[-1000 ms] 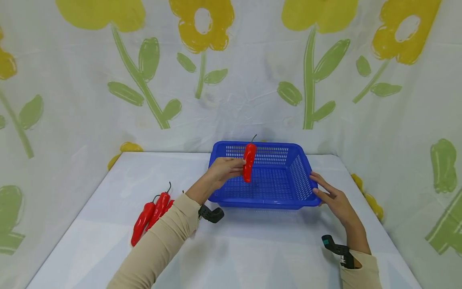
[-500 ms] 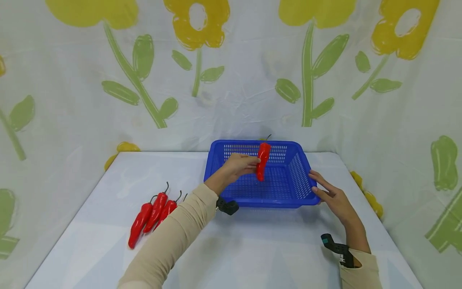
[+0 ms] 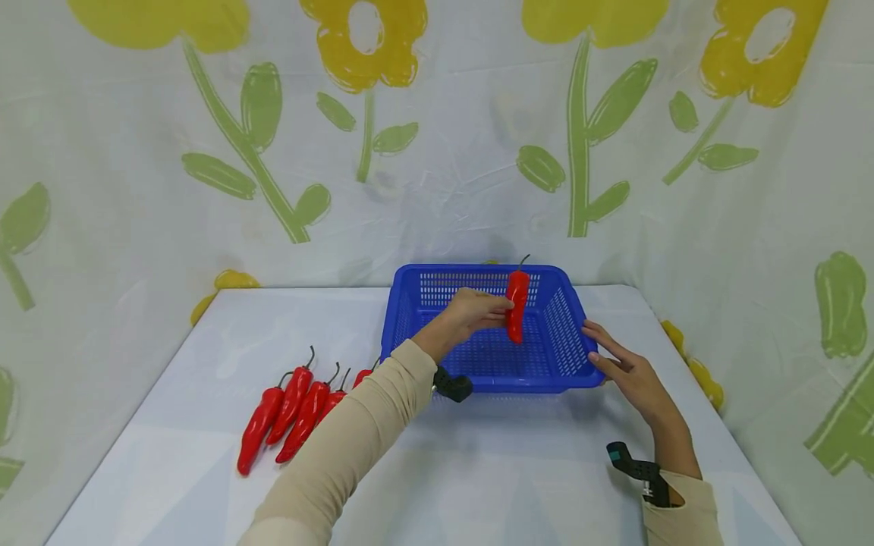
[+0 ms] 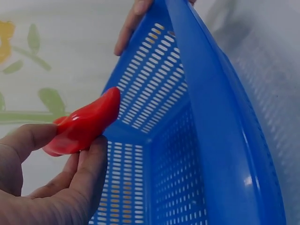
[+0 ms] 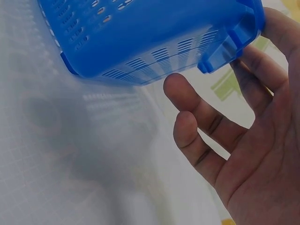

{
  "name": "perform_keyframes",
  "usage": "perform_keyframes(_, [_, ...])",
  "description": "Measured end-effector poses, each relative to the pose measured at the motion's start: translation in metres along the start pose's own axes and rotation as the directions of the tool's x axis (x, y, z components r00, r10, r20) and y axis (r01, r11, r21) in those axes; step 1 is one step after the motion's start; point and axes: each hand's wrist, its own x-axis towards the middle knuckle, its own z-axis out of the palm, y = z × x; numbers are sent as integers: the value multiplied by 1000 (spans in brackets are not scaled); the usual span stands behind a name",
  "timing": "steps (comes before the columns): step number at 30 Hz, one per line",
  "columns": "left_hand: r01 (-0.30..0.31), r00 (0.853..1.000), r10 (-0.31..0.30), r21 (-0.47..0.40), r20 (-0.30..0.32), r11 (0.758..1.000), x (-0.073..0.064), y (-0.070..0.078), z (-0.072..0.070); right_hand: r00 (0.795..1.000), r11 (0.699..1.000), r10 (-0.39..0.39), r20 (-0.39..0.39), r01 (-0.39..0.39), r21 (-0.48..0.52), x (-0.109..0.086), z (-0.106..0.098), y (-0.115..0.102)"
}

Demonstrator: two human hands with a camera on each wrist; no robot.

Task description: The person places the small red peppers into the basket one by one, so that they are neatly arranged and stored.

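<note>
While the right hand [image 3: 630, 370] grips the blue basket [image 3: 492, 381], the left hand [image 3: 471, 309] pinches a red pepper [image 3: 517, 303] over it. The pepper looks light and slippery, so hold its middle.

Left arm [image 3: 355, 432]: stretched forward, slanted rightward
Left hand [image 3: 476, 309]: held in a pinch
Right arm [image 3: 673, 447]: angled leftward
Right hand [image 3: 630, 373]: held half-curled

This looks like a booth — flower-printed sheeting [image 3: 437, 193] hangs behind and beside the pale tabletop [image 3: 492, 470] on three sides.
</note>
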Motion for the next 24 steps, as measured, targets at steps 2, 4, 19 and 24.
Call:
perform_keyframes(2, [0,1000,0,-1,-2,1000,3,-1,3,1000,1000,-1,1,1,6,0,0,0])
perform_keyframes(4, [6,1000,-6,-16,3,1000,6,-1,6,1000,1000,-1,1,1,8,1,1,0])
perform_keyframes(19, [71,995,-76,69,61,995,28,-4,29,1000,1000,-20,-7,20,-11,-2,-2,-1])
perform_keyframes(24, [109,994,-111,69,26,992,36,-9,34,1000,1000,-27,6,27,-12,-3,-2,-3])
